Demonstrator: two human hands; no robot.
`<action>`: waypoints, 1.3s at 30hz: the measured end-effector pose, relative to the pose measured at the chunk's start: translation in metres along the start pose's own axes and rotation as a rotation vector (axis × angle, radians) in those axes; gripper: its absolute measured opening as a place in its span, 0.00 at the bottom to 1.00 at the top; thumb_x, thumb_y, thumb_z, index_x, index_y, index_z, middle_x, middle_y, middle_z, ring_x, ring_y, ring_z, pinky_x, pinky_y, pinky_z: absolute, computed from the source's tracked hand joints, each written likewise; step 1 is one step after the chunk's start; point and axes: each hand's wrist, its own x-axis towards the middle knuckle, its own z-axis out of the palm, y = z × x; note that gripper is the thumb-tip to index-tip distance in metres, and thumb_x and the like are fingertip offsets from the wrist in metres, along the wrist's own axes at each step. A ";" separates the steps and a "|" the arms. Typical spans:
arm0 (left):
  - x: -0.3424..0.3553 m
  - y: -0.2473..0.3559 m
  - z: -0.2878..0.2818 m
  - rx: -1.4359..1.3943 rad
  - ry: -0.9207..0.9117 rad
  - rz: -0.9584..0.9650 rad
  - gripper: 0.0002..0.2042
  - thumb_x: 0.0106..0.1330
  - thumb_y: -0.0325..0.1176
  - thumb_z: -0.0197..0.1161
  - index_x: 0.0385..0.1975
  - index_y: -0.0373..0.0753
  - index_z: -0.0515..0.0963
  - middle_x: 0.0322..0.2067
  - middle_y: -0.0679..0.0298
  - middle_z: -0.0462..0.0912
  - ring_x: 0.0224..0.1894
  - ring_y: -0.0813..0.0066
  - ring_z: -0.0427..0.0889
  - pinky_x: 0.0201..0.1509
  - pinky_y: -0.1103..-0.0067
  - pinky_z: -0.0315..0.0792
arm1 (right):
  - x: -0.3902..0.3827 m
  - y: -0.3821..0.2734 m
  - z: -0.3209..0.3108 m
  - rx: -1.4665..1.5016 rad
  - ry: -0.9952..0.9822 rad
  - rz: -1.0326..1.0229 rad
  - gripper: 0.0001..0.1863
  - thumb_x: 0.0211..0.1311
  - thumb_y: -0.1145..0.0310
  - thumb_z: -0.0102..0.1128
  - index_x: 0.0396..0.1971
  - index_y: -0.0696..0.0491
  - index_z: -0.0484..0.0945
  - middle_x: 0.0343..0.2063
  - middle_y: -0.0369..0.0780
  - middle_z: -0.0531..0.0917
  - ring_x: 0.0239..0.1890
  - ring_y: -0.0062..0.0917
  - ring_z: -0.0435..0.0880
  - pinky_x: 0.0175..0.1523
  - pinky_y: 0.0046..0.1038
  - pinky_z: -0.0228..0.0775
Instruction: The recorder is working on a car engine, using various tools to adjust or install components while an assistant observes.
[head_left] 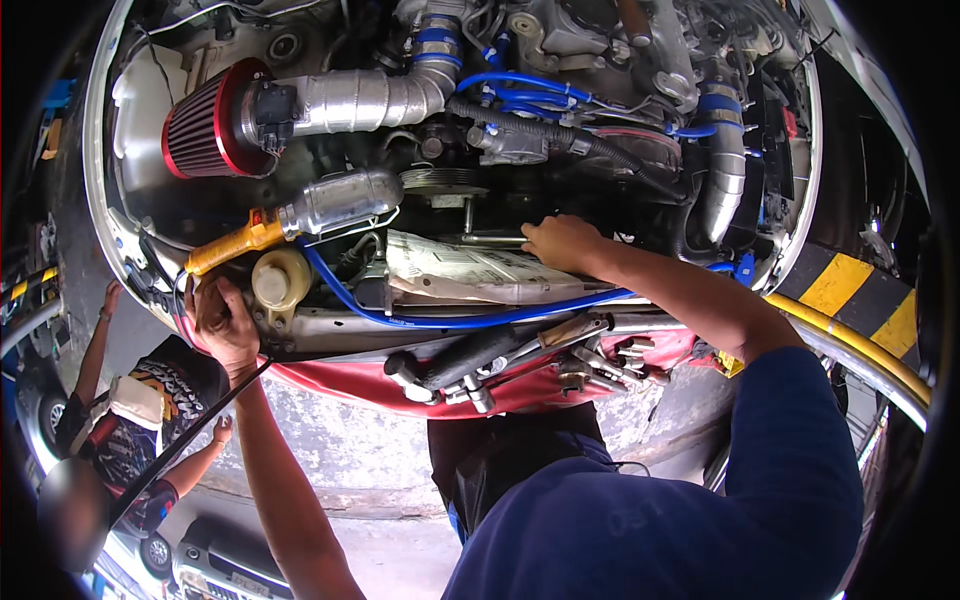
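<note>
My right hand (562,243) is closed around the end of a metal socket wrench (492,239). Its bar runs leftward to an upright shaft below a ribbed pulley (445,182). Curled fingers show on my left hand (222,318), beside the cream reservoir cap (278,282) and just below the yellow grip of a caged work light (240,245). Whatever those fingers hold, if anything, cannot be made out. The lamp head lies toward the pulley. Under the wrench, a printed paper sheet (470,268) covers part of the front of the engine bay.
A blue hose (450,322) curves along the front edge. Sockets and wrenches (600,365) lie on a red cloth (345,385) before me. A red cone air filter (215,118) sits at the far left. Another person (150,400) is at the left; a yellow-black striped barrier (840,285) stands right.
</note>
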 end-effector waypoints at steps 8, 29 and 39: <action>-0.004 -0.002 -0.001 -0.008 0.012 -0.003 0.13 0.75 0.32 0.54 0.38 0.29 0.82 0.42 0.53 0.86 0.54 0.51 0.80 0.68 0.62 0.64 | 0.020 0.006 0.006 -0.095 -0.021 -0.006 0.20 0.73 0.56 0.52 0.43 0.61 0.80 0.36 0.54 0.86 0.41 0.51 0.87 0.46 0.48 0.80; 0.001 0.006 -0.001 -0.049 -0.043 -0.054 0.13 0.75 0.28 0.51 0.36 0.26 0.82 0.38 0.49 0.86 0.46 0.52 0.84 0.66 0.59 0.69 | 0.027 0.051 0.032 -0.168 -0.103 0.044 0.12 0.54 0.73 0.57 0.34 0.56 0.88 0.39 0.51 0.87 0.43 0.43 0.88 0.49 0.40 0.81; 0.011 0.017 -0.001 -0.080 0.044 0.017 0.13 0.73 0.26 0.51 0.29 0.30 0.80 0.35 0.53 0.86 0.42 0.53 0.84 0.66 0.56 0.67 | 0.031 0.074 0.033 -0.166 -0.105 0.007 0.12 0.56 0.69 0.57 0.34 0.55 0.88 0.37 0.49 0.88 0.42 0.44 0.88 0.49 0.43 0.81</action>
